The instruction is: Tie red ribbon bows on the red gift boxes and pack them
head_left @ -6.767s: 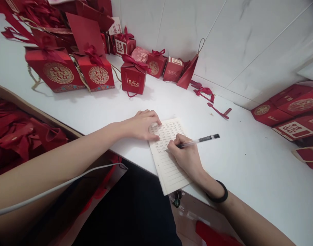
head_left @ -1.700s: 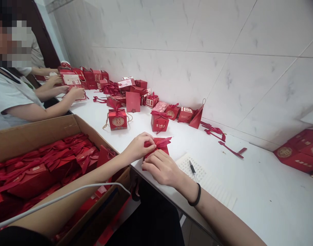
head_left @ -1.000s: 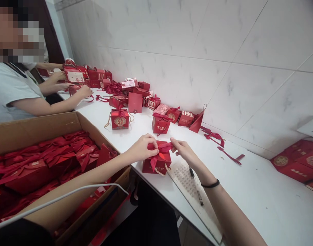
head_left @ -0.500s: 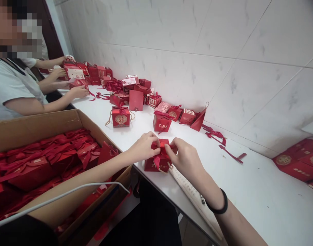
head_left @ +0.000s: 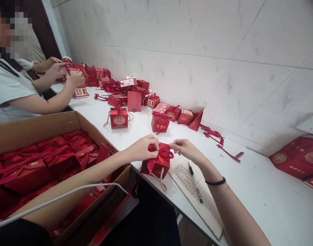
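In front of me a red gift box (head_left: pixel 155 169) stands at the table's near edge, a cream rope handle (head_left: pixel 161 177) hanging down its side. A dark red ribbon (head_left: pixel 163 152) is tied in a bow on its top. My left hand (head_left: pixel 145 147) pinches the bow's left loop. With thumb and forefinger, my right hand (head_left: pixel 183 147) grips the ribbon at the right of the bow. A notebook (head_left: pixel 189 191) with a black pen (head_left: pixel 195 182) on it lies beside the box, under my right forearm.
A cardboard carton (head_left: pixel 98 135) full of red ribboned boxes stands at my left, a white cable (head_left: pixel 95 184) crossing before it. More gift boxes (head_left: pixel 119 118) and loose ribbons (head_left: pixel 230 153) lie along the wall. A co-worker (head_left: pixel 15 89) handles a ribbon at the far left.
My right hand has drawn away from the bow to the right, and the bow's loops now show. The notebook and pen are more exposed. The co-worker's hands have risen with a ribbon.
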A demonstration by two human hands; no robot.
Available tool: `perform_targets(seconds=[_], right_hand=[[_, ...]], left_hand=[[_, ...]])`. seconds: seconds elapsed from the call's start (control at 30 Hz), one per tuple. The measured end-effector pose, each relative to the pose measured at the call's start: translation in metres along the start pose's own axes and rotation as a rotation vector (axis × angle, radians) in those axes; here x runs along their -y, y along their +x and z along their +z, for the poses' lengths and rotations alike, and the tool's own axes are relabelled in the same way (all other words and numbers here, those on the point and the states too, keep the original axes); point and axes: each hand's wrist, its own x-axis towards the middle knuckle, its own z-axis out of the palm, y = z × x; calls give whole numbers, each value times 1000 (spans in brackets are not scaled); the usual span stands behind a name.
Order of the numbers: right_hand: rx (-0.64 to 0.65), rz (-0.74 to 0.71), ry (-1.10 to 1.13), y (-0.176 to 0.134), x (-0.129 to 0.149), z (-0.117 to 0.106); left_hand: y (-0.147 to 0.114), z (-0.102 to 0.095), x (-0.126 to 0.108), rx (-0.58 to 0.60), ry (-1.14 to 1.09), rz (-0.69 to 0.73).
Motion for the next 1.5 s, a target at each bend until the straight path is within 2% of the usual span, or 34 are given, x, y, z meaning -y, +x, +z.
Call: perform_targets(seconds=[0.1,0.2,0.33,0.5,0.77,1.1,1.5], right_hand=[[133,46,144,0,-5,-4],[200,69,168,-2,-4,-7],[220,98,113,-5,1,-10],[203,94,-61,-8,7,-11],[334,41,-306,-25,26,-13],[396,34,-334,-31,33,-14],[486,56,-372,-42,42,-22]], left_hand=[[3,-4,-1,59,30,7],[6,-6,-3,95,130,17],[5,-5,-3,47,191,39],[2,-2,-5,-27,194,-1],[5,2,-4,-37,208,-55],[7,3,-11,-20,238,-117],[8,2,-9,-10,234,-110]])
